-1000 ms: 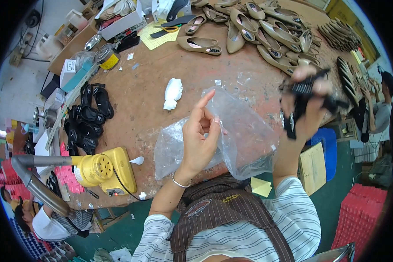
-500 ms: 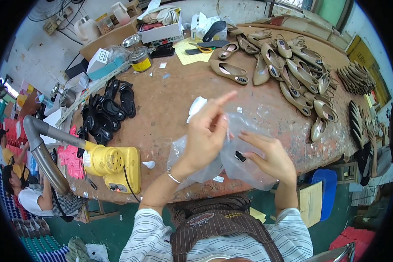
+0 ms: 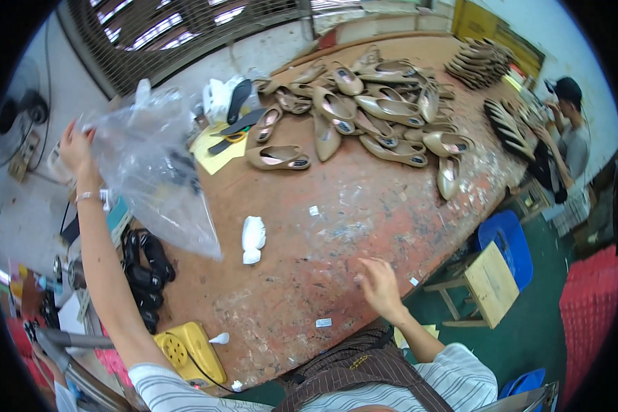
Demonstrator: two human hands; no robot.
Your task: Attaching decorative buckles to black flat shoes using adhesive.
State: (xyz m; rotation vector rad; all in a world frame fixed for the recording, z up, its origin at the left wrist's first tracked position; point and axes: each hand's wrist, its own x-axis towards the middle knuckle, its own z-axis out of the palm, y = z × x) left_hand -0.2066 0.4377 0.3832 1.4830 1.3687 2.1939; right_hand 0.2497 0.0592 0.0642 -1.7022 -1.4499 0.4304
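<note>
The left hand [image 3: 75,147] pinches a clear plastic bag [image 3: 151,172] by its top, raised left of the white rag [image 3: 253,239] — dark pieces show inside. The right hand [image 3: 378,285] hovers fingers spread, empty, over the surface [image 3: 364,206] right of that rag.

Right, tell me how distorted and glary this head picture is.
Head view: strong fisheye, black corners, the workbench edges bow toward the rim; daylight from the louvred window glares on the clear plastic bag in the left hand; the right hand looks slightly motion-blurred.

bag [image 3: 159,172]: clear crinkled plastic | table [image 3: 364,213]: worn, paint-flecked wood | shoes [image 3: 384,117]: glossy tan
</note>
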